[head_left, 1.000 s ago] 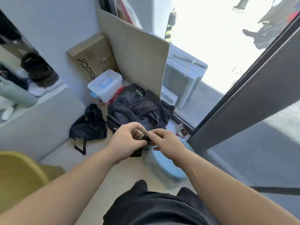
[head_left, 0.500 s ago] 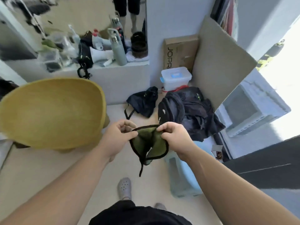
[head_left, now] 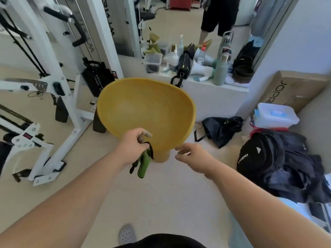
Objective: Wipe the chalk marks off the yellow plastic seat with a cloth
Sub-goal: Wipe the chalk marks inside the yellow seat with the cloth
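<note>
Far left: a white exercise machine frame [head_left: 53,90] stands on the floor, with a black weight stack [head_left: 97,78] just to its right.

Centre: the yellow plastic seat [head_left: 143,111] sits on the floor, its bowl-shaped surface tilted toward the camera. The surface is motion-blurred, so the detail on it cannot be read.

Left hand [head_left: 131,146]: positioned at the near rim of the seat, fingers curled and clamped around a green cloth [head_left: 143,165] with dark edging. The cloth hangs bunched below the hand, in front of the seat's near edge and base.

Right hand [head_left: 194,158]: positioned just right of the left hand and apart from it, holding nothing. Its fingers are loosely bent, with the fingertips close beside the near rim of the seat. Contact with the rim cannot be confirmed.

Near centre: a grey perforated shoe [head_left: 126,233] rests on the floor at the bottom edge.

Far centre-right: a low white ledge [head_left: 215,97] below a mirror carries bottles, among them a green flask [head_left: 221,72], and a white megaphone [head_left: 199,69].

Right: a small black bag [head_left: 222,129] lies on the floor near the ledge. Farther right are a clear storage box [head_left: 275,116] with a blue latch, a cardboard carton [head_left: 293,90] against the wall, and a black backpack [head_left: 258,154] touching a pile of dark clothing [head_left: 297,169].
</note>
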`<state>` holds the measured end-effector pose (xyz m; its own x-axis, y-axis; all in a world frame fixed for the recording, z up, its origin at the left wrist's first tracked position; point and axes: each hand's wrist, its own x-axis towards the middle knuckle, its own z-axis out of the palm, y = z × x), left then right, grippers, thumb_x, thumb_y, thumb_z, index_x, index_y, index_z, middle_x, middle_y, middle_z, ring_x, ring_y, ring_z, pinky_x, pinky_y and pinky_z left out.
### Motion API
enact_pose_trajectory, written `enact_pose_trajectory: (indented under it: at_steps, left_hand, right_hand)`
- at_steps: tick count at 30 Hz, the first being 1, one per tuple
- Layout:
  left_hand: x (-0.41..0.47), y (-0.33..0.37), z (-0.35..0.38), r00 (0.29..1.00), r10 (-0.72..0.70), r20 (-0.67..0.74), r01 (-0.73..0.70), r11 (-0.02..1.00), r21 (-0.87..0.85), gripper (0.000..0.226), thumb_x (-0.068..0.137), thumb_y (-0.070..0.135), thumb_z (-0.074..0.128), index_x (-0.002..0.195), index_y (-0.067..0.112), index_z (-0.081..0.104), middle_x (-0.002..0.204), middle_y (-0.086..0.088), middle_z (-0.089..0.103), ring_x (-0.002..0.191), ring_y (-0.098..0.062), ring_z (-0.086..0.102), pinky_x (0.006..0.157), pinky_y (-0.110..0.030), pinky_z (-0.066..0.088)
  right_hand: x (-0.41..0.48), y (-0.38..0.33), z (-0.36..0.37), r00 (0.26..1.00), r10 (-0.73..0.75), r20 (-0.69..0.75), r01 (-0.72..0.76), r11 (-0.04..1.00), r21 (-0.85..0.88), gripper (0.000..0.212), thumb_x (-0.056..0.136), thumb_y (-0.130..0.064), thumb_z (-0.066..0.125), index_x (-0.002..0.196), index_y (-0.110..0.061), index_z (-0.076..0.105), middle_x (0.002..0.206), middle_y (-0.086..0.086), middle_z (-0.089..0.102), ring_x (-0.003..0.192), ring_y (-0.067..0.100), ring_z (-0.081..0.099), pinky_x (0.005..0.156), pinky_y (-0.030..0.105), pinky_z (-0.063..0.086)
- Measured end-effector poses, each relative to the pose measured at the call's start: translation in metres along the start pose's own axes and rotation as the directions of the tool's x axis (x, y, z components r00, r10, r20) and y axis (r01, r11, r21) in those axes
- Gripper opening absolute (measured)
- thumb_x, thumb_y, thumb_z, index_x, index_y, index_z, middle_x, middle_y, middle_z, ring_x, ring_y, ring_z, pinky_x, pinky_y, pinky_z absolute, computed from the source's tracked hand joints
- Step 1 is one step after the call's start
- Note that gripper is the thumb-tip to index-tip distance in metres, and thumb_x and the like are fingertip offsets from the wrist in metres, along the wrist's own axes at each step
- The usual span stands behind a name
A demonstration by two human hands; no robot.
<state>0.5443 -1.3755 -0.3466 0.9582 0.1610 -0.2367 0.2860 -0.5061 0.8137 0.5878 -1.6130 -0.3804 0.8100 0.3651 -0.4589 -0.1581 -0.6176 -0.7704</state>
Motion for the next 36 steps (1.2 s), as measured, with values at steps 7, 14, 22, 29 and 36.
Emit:
enact_pose_trajectory:
  at_steps: [7,14,22,29,36]
  left_hand:
    - [0.019,-0.047,-0.141,0.987,0.049,0.155,-0.060,0.996,0.064,0.029,0.089,0.008,0.067,0.100,0.034,0.067,0.095,-0.002,0.060,0.077,-0.014,0.058,0.077,-0.032,0.054]
    - [0.086,-0.079,-0.216,0.985,0.020,0.173,-0.020,1.000,0.001,0.029,0.088,0.002,0.068,0.099,0.029,0.069,0.098,-0.007,0.063,0.091,-0.025,0.061,0.081,-0.035,0.054]
    - [0.217,-0.143,-0.261,0.978,-0.174,-0.116,0.191,0.969,0.154,0.027,0.088,0.005,0.067,0.098,0.031,0.067,0.088,0.000,0.058,0.077,-0.015,0.056,0.065,-0.022,0.046]
    - [0.312,-0.171,-0.282,0.943,-0.244,-0.228,0.300,0.919,0.255,0.025,0.089,0.008,0.063,0.102,0.030,0.062,0.084,0.005,0.059,0.078,-0.014,0.059,0.072,-0.035,0.052]
    - [0.430,-0.220,-0.291,0.961,-0.249,-0.124,0.277,0.892,0.357,0.014,0.091,0.012,0.063,0.099,0.017,0.073,0.091,0.003,0.065,0.079,-0.009,0.057,0.063,-0.018,0.043]
  right_hand:
    - [0.082,-0.110,0.155,0.980,-0.060,0.192,0.090,0.985,-0.150,0.065,0.098,-0.035,0.066,0.156,-0.035,0.036,0.149,-0.003,0.049,0.118,0.023,0.058,0.091,0.033,0.050]
    - [0.181,-0.175,0.191,0.943,-0.190,0.273,0.255,0.939,-0.229,0.026,0.095,-0.025,0.062,0.121,-0.029,0.064,0.117,0.001,0.063,0.102,0.024,0.062,0.092,0.046,0.054]
    - [0.345,-0.197,0.148,0.932,-0.141,0.335,0.255,0.910,-0.326,0.006,0.102,-0.027,0.062,0.104,-0.024,0.067,0.082,-0.016,0.056,0.073,0.006,0.051,0.058,0.019,0.035]
    - [0.446,-0.242,0.121,0.926,-0.132,0.355,0.252,0.914,-0.317,0.011,0.101,-0.028,0.064,0.100,-0.021,0.072,0.075,-0.011,0.058,0.064,0.007,0.052,0.054,0.023,0.037]
    - [0.530,-0.230,0.123,0.982,-0.031,0.188,0.049,0.995,-0.093,0.014,0.099,-0.029,0.068,0.094,-0.018,0.076,0.085,-0.005,0.069,0.071,0.008,0.058,0.058,0.022,0.044]
